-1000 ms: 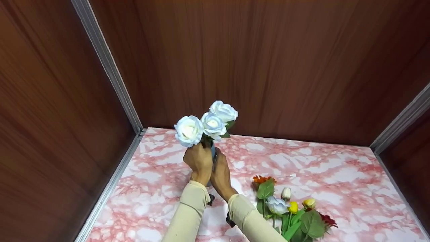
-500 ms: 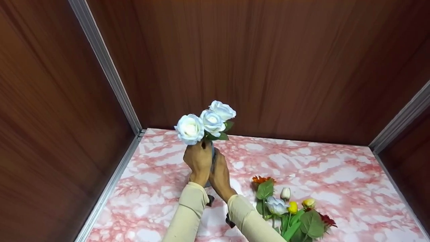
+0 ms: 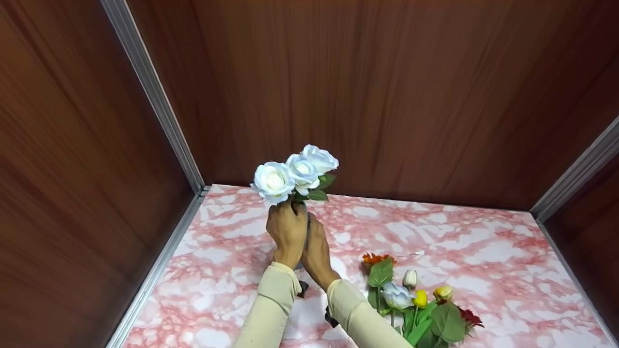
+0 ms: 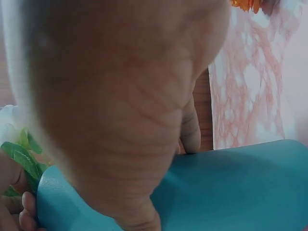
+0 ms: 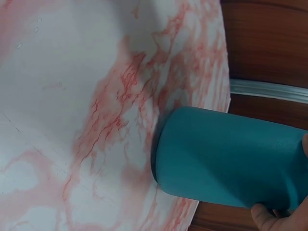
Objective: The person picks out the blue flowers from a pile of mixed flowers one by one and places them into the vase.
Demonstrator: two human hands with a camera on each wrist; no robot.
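Three pale blue-white roses [image 3: 273, 181] with green leaves rise above my left hand [image 3: 286, 231] in the head view. That hand's fingers curl about the rose stems near the mouth of a blue-teal vase [image 5: 226, 154]. My right hand [image 3: 316, 247] grips the vase body lower down. The left wrist view shows the right hand [image 4: 130, 110] large in front of the vase [image 4: 236, 178], with fingers of the left hand [image 4: 28, 211] beside its mouth and the leaves. The stems are mostly hidden. In the right wrist view the vase base appears close to the tabletop.
Loose artificial flowers lie at the right front: an orange flower [image 3: 378, 258], a blue-white rose [image 3: 398, 296], yellow and white tulips [image 3: 420, 298] and a dark red flower [image 3: 469, 317]. Brown panels [image 3: 387, 96] with metal rails wall in the pink-and-white marbled table [image 3: 459, 241].
The left-hand rose has shifted slightly upward in the head view and closer to the middle rose. My left hand turns a little at the vase mouth. The right hand stays on the vase.
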